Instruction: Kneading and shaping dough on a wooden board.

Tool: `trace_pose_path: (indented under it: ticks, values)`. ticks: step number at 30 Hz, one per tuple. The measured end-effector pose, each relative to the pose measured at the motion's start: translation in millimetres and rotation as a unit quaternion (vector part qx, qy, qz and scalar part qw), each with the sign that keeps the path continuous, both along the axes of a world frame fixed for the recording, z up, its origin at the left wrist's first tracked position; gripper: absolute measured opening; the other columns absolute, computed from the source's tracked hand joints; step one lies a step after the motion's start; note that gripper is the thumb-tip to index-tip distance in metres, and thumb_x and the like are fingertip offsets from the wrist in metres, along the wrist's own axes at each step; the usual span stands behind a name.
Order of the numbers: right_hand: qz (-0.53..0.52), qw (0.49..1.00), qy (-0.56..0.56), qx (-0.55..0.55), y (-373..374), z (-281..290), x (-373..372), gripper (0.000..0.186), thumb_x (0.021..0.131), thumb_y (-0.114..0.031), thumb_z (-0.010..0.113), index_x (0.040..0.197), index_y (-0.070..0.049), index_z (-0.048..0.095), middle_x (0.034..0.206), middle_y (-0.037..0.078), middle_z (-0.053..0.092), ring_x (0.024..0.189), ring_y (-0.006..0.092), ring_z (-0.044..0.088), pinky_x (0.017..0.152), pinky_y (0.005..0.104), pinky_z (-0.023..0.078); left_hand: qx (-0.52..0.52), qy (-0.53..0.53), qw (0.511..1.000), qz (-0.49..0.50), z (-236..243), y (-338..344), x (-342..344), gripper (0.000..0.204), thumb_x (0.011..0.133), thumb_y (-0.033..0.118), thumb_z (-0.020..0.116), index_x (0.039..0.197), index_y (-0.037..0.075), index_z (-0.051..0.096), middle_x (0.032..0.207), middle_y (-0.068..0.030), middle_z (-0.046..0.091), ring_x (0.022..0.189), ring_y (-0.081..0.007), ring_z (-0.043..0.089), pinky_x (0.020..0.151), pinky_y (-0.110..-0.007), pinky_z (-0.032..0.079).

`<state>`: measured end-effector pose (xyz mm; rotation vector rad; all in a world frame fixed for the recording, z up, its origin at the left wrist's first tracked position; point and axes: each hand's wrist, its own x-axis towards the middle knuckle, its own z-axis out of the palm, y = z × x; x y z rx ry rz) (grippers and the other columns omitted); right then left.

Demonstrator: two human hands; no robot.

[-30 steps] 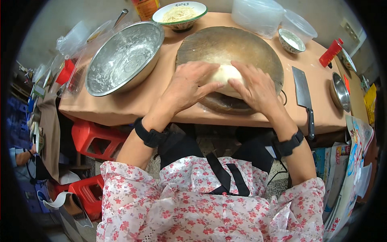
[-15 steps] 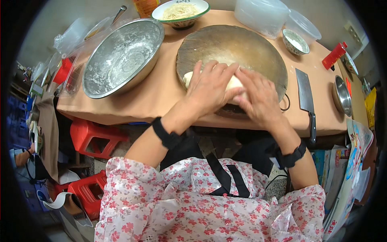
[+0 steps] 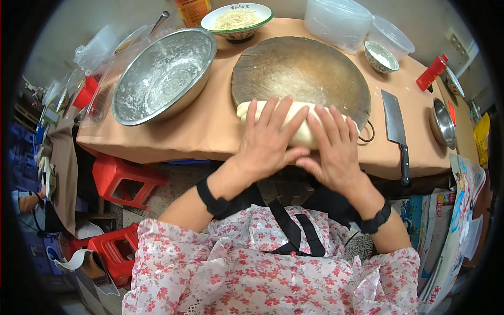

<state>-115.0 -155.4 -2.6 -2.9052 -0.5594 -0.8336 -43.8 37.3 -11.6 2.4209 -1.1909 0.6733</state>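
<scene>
A thick roll of pale dough [image 3: 305, 137] lies crosswise on the near edge of a round wooden chopping board [image 3: 304, 68] dusted with flour. My left hand [image 3: 270, 137] rests on the left and middle of the roll, fingers stretched out and spread over its top. Beside it my right hand [image 3: 333, 144] lies on the right part of the dough, its fingers also straight and apart. The two thumbs come close together on the near side. Part of the dough is hidden under both hands.
Left of the board stands a floury metal bowl [image 3: 163, 79]; behind is a bowl of pale shreds [image 3: 236, 20]. At right lie a cleaver [image 3: 395, 118], a small bowl of white powder [image 3: 381, 56], a metal bowl [image 3: 443, 123] and a red bottle [image 3: 432, 72].
Both hands have moved toward me with the dough, from nearer the board's middle to its near edge. The fingers have straightened and spread, and more of the roll shows.
</scene>
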Motion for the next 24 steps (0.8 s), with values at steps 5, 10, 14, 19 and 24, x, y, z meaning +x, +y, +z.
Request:
trace_pose_path:
  ticks: [5, 10, 14, 19, 24]
  values:
    - [0.002, 1.0, 0.001, -0.017, 4.7, -9.1, -20.6, 0.078, 0.089, -0.064, 0.047, 0.144, -0.008, 0.045, 0.151, 0.017, 0.038, 0.142, 0.0397, 0.029, 0.115, 0.0545, 0.012, 0.01, -0.011, 1.0, -0.021, -9.7, 9.1, -13.0, 0.084, 0.079, 0.057, 0.067, 0.149, 0.018, 0.039, 0.153, -0.0163, 0.031, 0.144, -0.0377, 0.023, 0.114, -0.06, 0.01]
    - [0.009, 0.999, 0.014, 0.042, -5.9, 7.4, 26.5, 0.073, 0.089, -0.059, 0.052, 0.141, -0.008, 0.046, 0.141, 0.016, 0.047, 0.131, 0.036, 0.043, 0.106, 0.0522, 0.029, 0.029, 0.004, 1.0, -0.004, 8.0, -5.8, 26.3, 0.072, 0.087, 0.056, 0.057, 0.144, 0.014, 0.043, 0.141, -0.0157, 0.046, 0.13, -0.0354, 0.043, 0.106, -0.056, 0.028]
    - [-0.03, 0.975, 0.174, 0.136, -22.4, 30.9, 73.7, 0.064, 0.095, -0.057, 0.047, 0.139, -0.011, 0.05, 0.128, 0.016, 0.059, 0.12, 0.0336, 0.054, 0.096, 0.0474, 0.042, 0.067, 0.141, 0.988, -0.006, 37.5, -24.9, 70.1, 0.058, 0.096, 0.051, 0.047, 0.139, 0.014, 0.048, 0.129, -0.0144, 0.059, 0.122, -0.0352, 0.051, 0.103, -0.048, 0.036]
    - [-0.016, 0.959, 0.175, 0.223, -33.3, 29.8, 97.6, 0.063, 0.097, -0.059, 0.04, 0.135, -0.011, 0.054, 0.126, 0.015, 0.061, 0.12, 0.0341, 0.055, 0.098, 0.0486, 0.042, 0.052, 0.236, 0.97, 0.015, 46.4, -43.4, 92.7, 0.059, 0.096, 0.059, 0.042, 0.135, 0.016, 0.052, 0.119, -0.0162, 0.063, 0.114, -0.0367, 0.056, 0.095, -0.055, 0.037]
    - [0.002, 0.989, 0.073, 0.127, -19.8, 15.9, 58.9, 0.063, 0.093, -0.057, 0.05, 0.137, -0.012, 0.052, 0.131, 0.015, 0.056, 0.121, 0.0335, 0.053, 0.1, 0.0471, 0.039, 0.048, 0.109, 0.993, 0.015, 24.6, -21.8, 49.2, 0.062, 0.088, 0.047, 0.06, 0.14, 0.016, 0.047, 0.126, -0.0157, 0.057, 0.118, -0.035, 0.052, 0.096, -0.054, 0.036]
